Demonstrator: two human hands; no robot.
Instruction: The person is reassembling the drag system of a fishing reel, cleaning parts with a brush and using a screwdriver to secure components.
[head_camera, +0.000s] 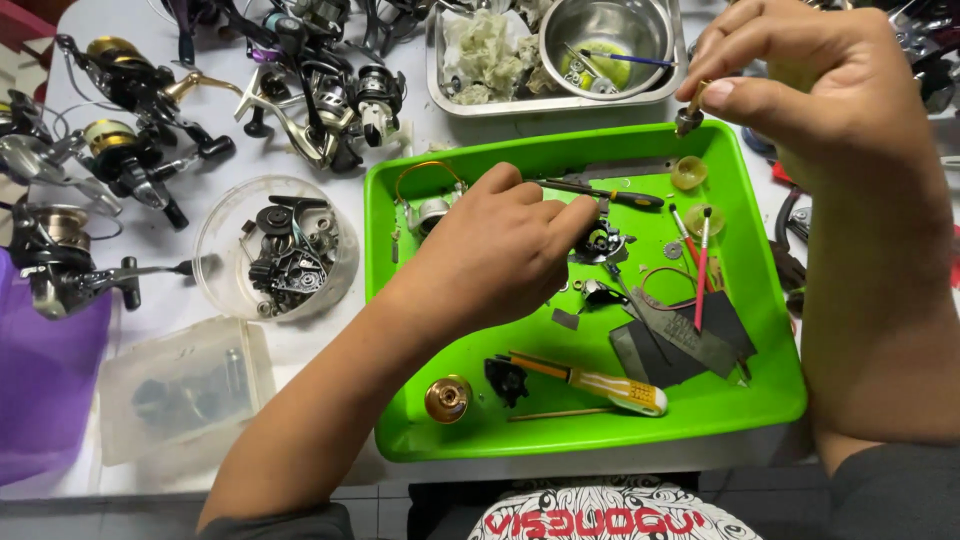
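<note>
The green tray (760, 400) at centre frame is glossy, smooth plastic; the square tray (436, 70) at top centre is dull brushed metal, and the round bowl (606, 30) in it is shinier steel; the wadded rag (490, 55) beside the bowl looks like coarse, stained cloth; the screwdriver (590, 382) at lower centre has a glossy yellow plastic handle; the knob (447, 398) near it is polished brass-coloured metal; the round tub (222, 240) at left is clear plastic; the fishing reels (130, 150) at upper left are glossy black and gold metal.
</note>
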